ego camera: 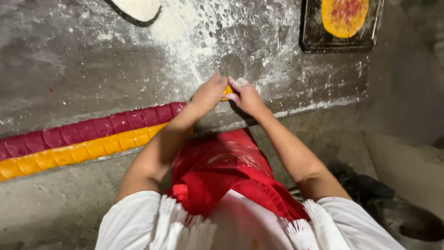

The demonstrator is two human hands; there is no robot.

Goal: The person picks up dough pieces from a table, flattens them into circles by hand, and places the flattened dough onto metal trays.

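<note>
My left hand (209,92) and my right hand (245,95) are pressed together around a small orange-yellow dough piece (227,91), only a sliver of which shows between the fingers. They work just above the near edge of a floured grey stone counter (92,60). Along that edge to the left lie a long row of dark red dough segments (92,129) and, beside it nearer me, a row of yellow-orange dough segments (83,150). I wear a red apron (222,171) and white sleeves.
A dark metal tray (314,39) at the back right holds a flat yellow dough round with a red middle (344,16). A white flattened dough on a dark disc (136,9) is at the top. Loose flour (185,28) covers the counter's middle. A dark pot (411,222) stands low right.
</note>
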